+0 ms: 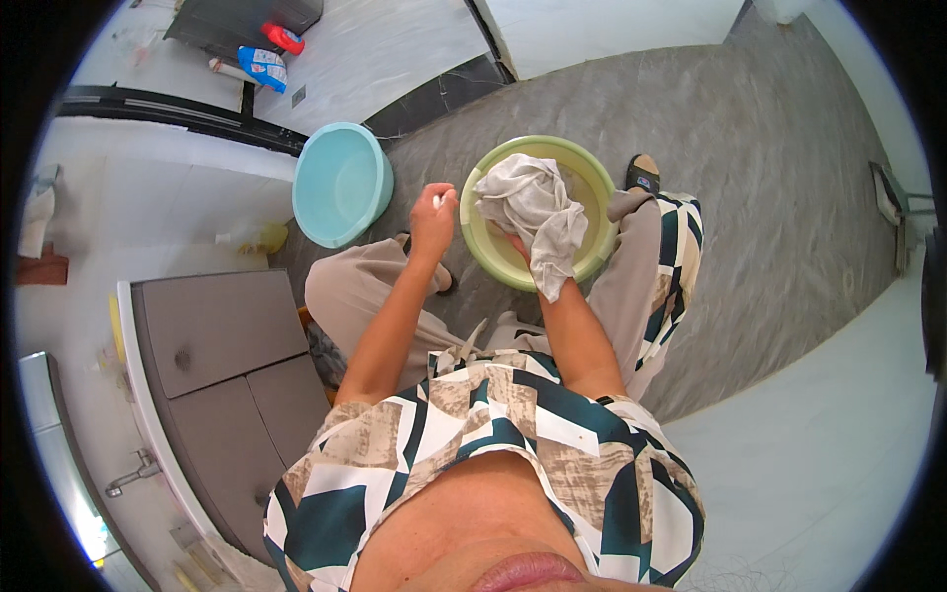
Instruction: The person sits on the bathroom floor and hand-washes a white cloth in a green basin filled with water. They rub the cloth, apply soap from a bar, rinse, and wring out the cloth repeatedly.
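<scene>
A pale grey wet-looking cloth (533,200) lies bunched over the yellow-green plastic basin (482,248) between my knees. Most of my right hand (516,243) is hidden under this cloth, inside the basin; one end of the fabric drapes over my wrist. To the left of the basin, raised and apart from it, my left hand (433,222) is closed around a small white object (438,201), possibly a piece of soap; only a bit of it shows between the fingers.
A light blue plastic basin (342,185) stands on the grey floor (769,185) at upper left. Grey cabinets (222,325) with a metal faucet (135,473) are on my left. Beyond the door track are a blue bag (263,68) and a red bottle (283,38).
</scene>
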Demonstrator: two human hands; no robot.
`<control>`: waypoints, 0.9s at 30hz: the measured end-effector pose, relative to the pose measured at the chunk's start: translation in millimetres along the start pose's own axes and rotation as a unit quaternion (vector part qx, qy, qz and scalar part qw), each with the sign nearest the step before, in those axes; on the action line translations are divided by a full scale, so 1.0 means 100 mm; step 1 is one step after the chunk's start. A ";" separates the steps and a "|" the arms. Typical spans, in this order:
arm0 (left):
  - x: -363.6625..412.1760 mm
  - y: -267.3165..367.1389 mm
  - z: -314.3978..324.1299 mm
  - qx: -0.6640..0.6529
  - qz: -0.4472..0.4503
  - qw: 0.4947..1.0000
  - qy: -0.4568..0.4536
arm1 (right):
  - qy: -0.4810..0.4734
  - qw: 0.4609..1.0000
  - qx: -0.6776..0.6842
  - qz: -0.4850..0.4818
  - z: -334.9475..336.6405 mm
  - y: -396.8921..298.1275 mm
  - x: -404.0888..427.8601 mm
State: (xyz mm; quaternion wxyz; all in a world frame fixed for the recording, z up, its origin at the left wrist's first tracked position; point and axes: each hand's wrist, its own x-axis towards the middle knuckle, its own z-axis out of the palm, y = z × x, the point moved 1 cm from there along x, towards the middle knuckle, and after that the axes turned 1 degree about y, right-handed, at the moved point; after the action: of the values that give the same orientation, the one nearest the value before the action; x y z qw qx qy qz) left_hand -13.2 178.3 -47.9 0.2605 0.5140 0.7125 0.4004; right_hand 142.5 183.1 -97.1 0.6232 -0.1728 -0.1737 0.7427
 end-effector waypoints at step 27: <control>0.29 -0.74 0.28 -0.439 -0.302 0.833 -0.147 | -0.064 0.873 0.317 0.364 0.24 0.55 -0.07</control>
State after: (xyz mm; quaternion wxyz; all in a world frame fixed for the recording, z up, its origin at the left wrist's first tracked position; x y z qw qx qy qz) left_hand -40.2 202.5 -124.1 0.6688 0.1577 0.5347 0.4918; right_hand 85.2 166.1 -101.9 0.3174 0.0309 0.1068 0.9418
